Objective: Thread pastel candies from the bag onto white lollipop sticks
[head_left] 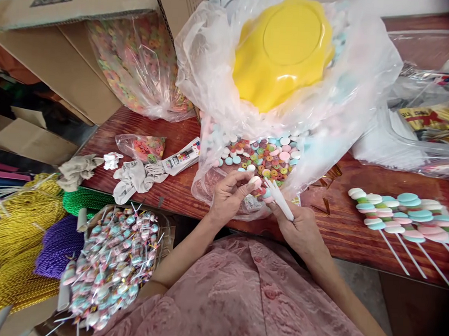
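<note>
My left hand (pixel 228 196) pinches a round white candy disc (pixel 254 181) between thumb and fingers. My right hand (pixel 296 227) is closed round a bunch of white sticks (pixel 279 198), their tips pointing toward the disc. Both hands hover at the near edge of a clear plastic bag (pixel 208 182) holding pastel discs and small coloured ring candies (pixel 264 157). An upturned yellow bowl (pixel 281 53) lies on the bag's upper part.
Finished candy skewers (pixel 398 214) lie on the red wooden table (pixel 341 229) to the right. A basket of wrapped lollipops (pixel 114 262) sits lower left beside gold, purple and green cord bundles (pixel 25 238). Cardboard boxes (pixel 77 35), a bag of rings (pixel 139 63) and cloths (pixel 137 178) lie behind.
</note>
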`<state>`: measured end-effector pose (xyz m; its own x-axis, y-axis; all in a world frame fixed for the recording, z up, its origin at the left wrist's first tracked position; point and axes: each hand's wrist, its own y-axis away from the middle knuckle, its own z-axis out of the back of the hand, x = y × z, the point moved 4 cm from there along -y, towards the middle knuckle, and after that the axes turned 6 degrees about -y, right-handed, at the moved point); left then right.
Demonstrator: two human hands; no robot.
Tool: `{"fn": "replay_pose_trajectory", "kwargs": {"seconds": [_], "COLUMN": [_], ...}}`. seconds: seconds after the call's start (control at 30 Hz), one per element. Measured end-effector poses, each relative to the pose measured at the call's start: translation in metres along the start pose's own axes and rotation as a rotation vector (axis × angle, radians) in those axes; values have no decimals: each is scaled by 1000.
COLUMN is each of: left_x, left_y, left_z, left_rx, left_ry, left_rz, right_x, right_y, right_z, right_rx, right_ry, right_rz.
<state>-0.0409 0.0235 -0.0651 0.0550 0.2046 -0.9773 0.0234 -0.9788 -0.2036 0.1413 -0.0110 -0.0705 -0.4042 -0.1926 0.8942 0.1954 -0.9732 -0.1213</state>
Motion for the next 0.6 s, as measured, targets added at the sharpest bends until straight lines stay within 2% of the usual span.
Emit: {"fn": "replay_pose_trajectory", "kwargs": {"seconds": [0.07, 0.1, 0.23, 0.33, 0.47, 0.6], "left_x": [3, 3, -9, -10, -5, -1], "left_y": [1, 1, 8, 15, 24, 27], "left_z": [-1, -2, -8, -15, -27, -39], "left_rx": [23, 43, 98, 57, -5, 90], "left_ry": [21, -8, -214, -295, -323, -332], "left_rz": [69, 57, -217, -350, -398, -375], "right_x": [-2, -2, -6, -8, -9, -8], "right_y": [-2, -3, -3, 1, 6, 6], "right_z": [4, 5, 6, 6, 5, 3], "right_rx": [17, 21, -11, -61, -127, -159], "right_ry": [34, 45, 52, 16, -40, -59], "right_rz": [9, 17, 22, 18, 35, 58]}}
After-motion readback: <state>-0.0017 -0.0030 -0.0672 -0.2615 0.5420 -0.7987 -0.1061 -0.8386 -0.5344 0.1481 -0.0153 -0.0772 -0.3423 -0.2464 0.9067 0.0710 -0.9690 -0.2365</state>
